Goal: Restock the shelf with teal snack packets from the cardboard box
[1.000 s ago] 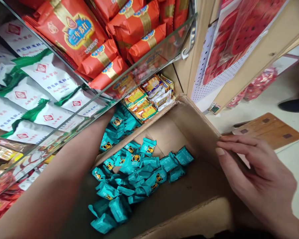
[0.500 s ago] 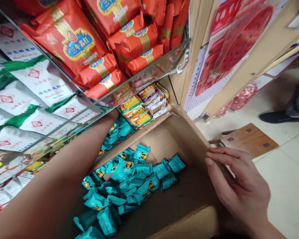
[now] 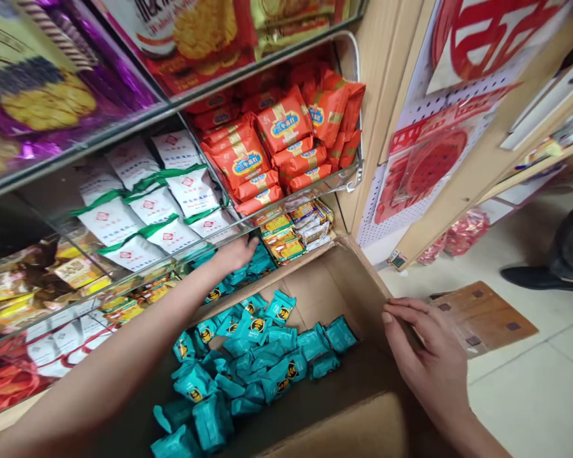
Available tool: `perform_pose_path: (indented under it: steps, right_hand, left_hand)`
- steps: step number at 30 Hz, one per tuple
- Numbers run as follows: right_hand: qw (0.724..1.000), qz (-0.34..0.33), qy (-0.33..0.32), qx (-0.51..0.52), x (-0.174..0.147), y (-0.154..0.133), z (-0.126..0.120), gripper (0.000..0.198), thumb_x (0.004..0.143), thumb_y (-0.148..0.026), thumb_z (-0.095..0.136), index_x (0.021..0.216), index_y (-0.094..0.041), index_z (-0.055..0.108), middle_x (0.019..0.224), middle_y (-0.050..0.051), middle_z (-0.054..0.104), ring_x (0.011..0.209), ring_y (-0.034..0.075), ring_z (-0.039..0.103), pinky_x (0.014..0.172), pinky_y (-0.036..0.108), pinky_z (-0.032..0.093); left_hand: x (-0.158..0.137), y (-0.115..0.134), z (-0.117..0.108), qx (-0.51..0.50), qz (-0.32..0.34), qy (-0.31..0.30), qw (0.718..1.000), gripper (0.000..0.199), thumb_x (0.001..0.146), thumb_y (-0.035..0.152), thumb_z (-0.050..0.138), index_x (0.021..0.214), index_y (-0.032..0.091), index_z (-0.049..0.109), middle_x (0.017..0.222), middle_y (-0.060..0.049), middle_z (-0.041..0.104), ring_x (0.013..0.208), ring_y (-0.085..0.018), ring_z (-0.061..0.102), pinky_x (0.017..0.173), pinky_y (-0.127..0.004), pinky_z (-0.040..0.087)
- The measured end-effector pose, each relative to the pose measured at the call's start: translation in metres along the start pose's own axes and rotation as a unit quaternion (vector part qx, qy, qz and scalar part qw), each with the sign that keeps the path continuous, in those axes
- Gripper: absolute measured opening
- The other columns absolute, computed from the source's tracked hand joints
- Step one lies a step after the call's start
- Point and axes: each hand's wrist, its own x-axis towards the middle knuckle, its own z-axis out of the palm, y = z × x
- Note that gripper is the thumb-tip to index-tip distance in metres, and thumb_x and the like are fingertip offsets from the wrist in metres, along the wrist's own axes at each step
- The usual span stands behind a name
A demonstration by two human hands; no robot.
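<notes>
My left hand [image 3: 239, 253] reaches past the carton's far wall into the low shelf section, over small teal packets [image 3: 261, 264]. Most of its fingers are hidden by the shelf edge and the hand itself, so their closure does not show. My right hand [image 3: 424, 346] is closed on the right wall of an open cardboard box [image 3: 337, 280], its thumb and fingertips at the top edge. Inside the box lies a loose heap of teal wrapped packets [image 3: 258, 362] with yellow and black round marks, mostly at the left and middle.
Above are red packets [image 3: 248, 162] and white-green packets [image 3: 148, 207] behind a glass shelf edge [image 3: 186, 251]. Small yellow packets [image 3: 284, 242] lie right of the teal section. A wooden stool [image 3: 487, 318] and a person's shoe [image 3: 539, 278] are on the right.
The view has tilted up and drawn back, showing more upper shelves. My left hand, hidden under the shelf before, now shows over the teal packets. My right hand stays on the box wall.
</notes>
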Motion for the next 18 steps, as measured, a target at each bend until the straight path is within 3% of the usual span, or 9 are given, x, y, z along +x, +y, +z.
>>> perform_pose_path:
  steps: [2,3,5,7,8,11,13,15,18]
  right_hand:
    - [1.000,0.000,0.001,0.005,-0.001,0.001,0.000,0.011,0.079,-0.023,0.054,0.087,-0.018,0.061,0.089,0.006,0.058,0.086,0.018,0.055,0.077,0.035,0.044]
    - [1.000,-0.002,0.001,0.006,-0.001,0.002,0.001,0.012,0.079,-0.024,0.054,0.087,-0.018,0.061,0.089,0.006,0.058,0.086,0.018,0.055,0.077,0.035,0.044]
    - [1.000,-0.011,0.002,0.009,-0.002,0.003,0.001,0.012,0.079,-0.024,0.053,0.087,-0.018,0.061,0.089,0.006,0.058,0.086,0.018,0.054,0.078,0.036,0.044]
    - [1.000,-0.021,0.004,0.013,-0.003,0.004,0.002,0.012,0.079,-0.024,0.053,0.087,-0.018,0.061,0.089,0.007,0.058,0.087,0.019,0.054,0.078,0.036,0.043]
    - [1.000,-0.027,0.006,0.015,-0.004,0.004,0.002,0.012,0.080,-0.024,0.053,0.086,-0.018,0.061,0.089,0.007,0.058,0.087,0.019,0.054,0.079,0.037,0.043]
    - [0.999,-0.039,0.009,0.019,-0.007,0.007,0.003,0.013,0.080,-0.026,0.052,0.086,-0.018,0.061,0.089,0.007,0.058,0.088,0.019,0.053,0.079,0.037,0.043]
    - [0.999,-0.044,0.008,0.024,-0.010,0.009,0.004,0.014,0.080,-0.027,0.052,0.086,-0.018,0.061,0.090,0.007,0.058,0.089,0.019,0.053,0.081,0.038,0.043]
    - [0.998,-0.048,0.007,0.032,-0.013,0.011,0.004,0.014,0.080,-0.029,0.052,0.085,-0.018,0.060,0.091,0.007,0.058,0.089,0.019,0.053,0.081,0.038,0.043]
    - [0.997,-0.063,0.010,0.035,-0.016,0.012,0.005,0.016,0.080,-0.031,0.052,0.084,-0.018,0.060,0.090,0.007,0.058,0.088,0.020,0.053,0.081,0.039,0.042]
  left_hand:
    - [-0.050,0.007,-0.011,-0.008,0.040,-0.014,0.999,0.042,0.088,0.036,0.040,0.120,0.011,0.049,0.127,-0.015,0.047,0.122,-0.026,0.039,0.100,-0.042,0.035]
    - [-0.079,0.012,-0.015,-0.021,0.090,0.009,0.996,0.043,0.088,0.036,0.039,0.124,0.013,0.047,0.131,-0.014,0.043,0.125,-0.026,0.034,0.102,-0.043,0.032]
    - [-0.136,0.017,-0.012,-0.048,0.235,0.067,0.968,0.038,0.087,0.026,0.039,0.125,0.020,0.045,0.132,-0.009,0.044,0.125,-0.023,0.035,0.104,-0.042,0.029]
    - [-0.176,0.014,0.005,-0.050,0.386,0.011,0.921,0.037,0.084,0.021,0.044,0.120,0.025,0.050,0.119,-0.006,0.055,0.117,-0.020,0.044,0.102,-0.039,0.034]
    - [-0.187,0.008,0.018,-0.036,0.382,-0.016,0.923,0.038,0.083,0.019,0.044,0.120,0.025,0.050,0.117,-0.007,0.056,0.114,-0.020,0.046,0.100,-0.038,0.037]
    - [-0.187,-0.021,0.067,0.015,0.201,-0.024,0.979,0.045,0.084,0.016,0.038,0.129,0.020,0.041,0.135,-0.012,0.038,0.125,-0.026,0.034,0.098,-0.043,0.037]
    - [-0.174,-0.043,0.093,0.042,0.110,-0.047,0.992,0.051,0.082,0.013,0.037,0.133,0.017,0.034,0.143,-0.013,0.024,0.130,-0.029,0.024,0.101,-0.047,0.031]
    - [-0.164,-0.057,0.107,0.052,0.035,-0.079,0.995,0.055,0.079,0.009,0.039,0.133,0.016,0.034,0.144,-0.013,0.022,0.130,-0.031,0.022,0.099,-0.048,0.031]
    - [-0.163,-0.060,0.108,0.034,-0.009,-0.088,0.995,0.049,0.074,0.005,0.044,0.122,0.013,0.047,0.138,-0.015,0.033,0.126,-0.031,0.027,0.098,-0.047,0.032]
